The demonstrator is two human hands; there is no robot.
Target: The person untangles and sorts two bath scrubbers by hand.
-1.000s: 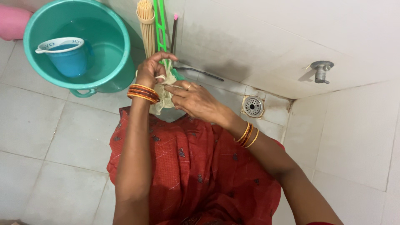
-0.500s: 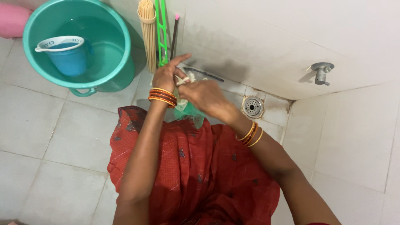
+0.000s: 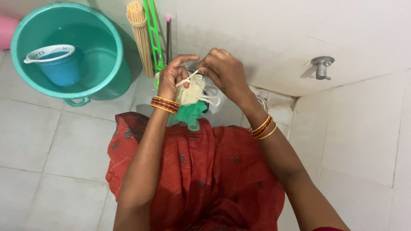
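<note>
My left hand (image 3: 172, 77) grips a cream and green mesh scrubber (image 3: 191, 99), held up in front of me over my red garment (image 3: 197, 171). A white cord (image 3: 190, 79) runs from the scrubber between both hands. My right hand (image 3: 224, 70) pinches this cord near its upper end, close to the left hand's fingers. The green part of the scrubber hangs below the cream part. Both wrists wear orange and gold bangles.
A teal bucket (image 3: 107, 47) of water with a blue mug (image 3: 58, 64) floating in it stands at the upper left. A stick broom (image 3: 140, 36), a green handle (image 3: 153, 34) and a thin dark stick lean on the tiled wall. A metal tap (image 3: 322, 67) is at the right.
Both hands rose with the scrubber. The right hand moved up and right, drawing the white cord taut. The cream mesh now shows bunched under the left hand. The view shifted slightly.
</note>
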